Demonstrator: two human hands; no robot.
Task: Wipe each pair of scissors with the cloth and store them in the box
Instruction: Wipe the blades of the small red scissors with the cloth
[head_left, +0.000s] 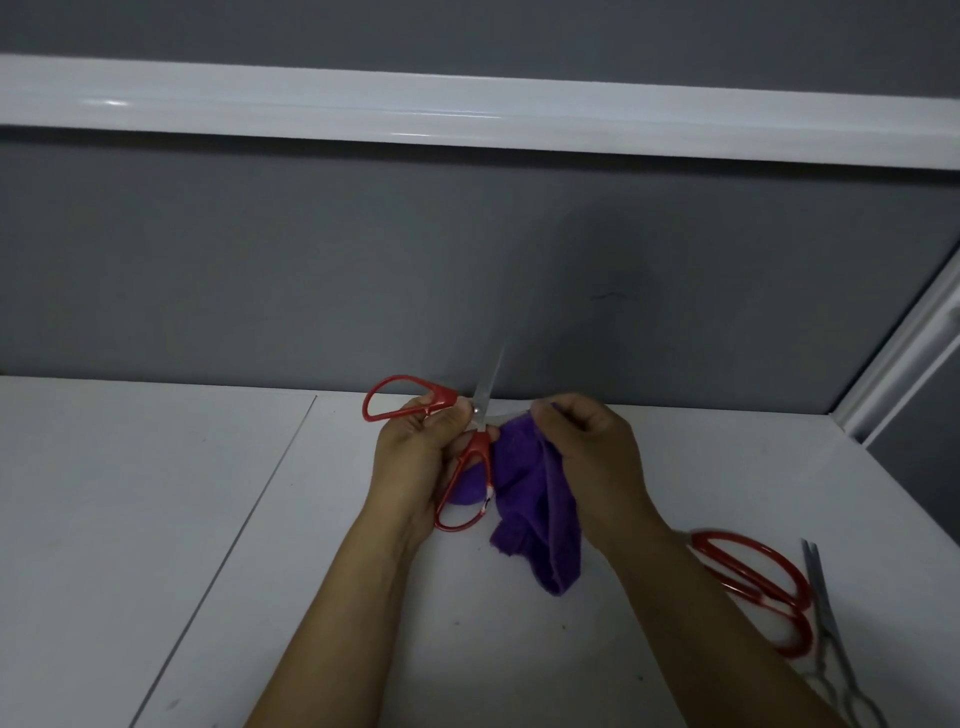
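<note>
Head view: my left hand grips the red-handled scissors near the pivot with curled fingers. The handles are spread wide, one loop up to the left and one down toward me, and a blade points up at the grey wall. My right hand pinches the purple cloth just beside the pivot, and the cloth hangs between my wrists. On the white table by my right forearm lie a second red pair and a slim metal pair.

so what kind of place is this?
Probably an office cubicle or partitioned workstation: white desk, grey partition panels behind it and at right, white rail across the back panel. Left hand grips red scissors, right hand the purple cloth.
</note>
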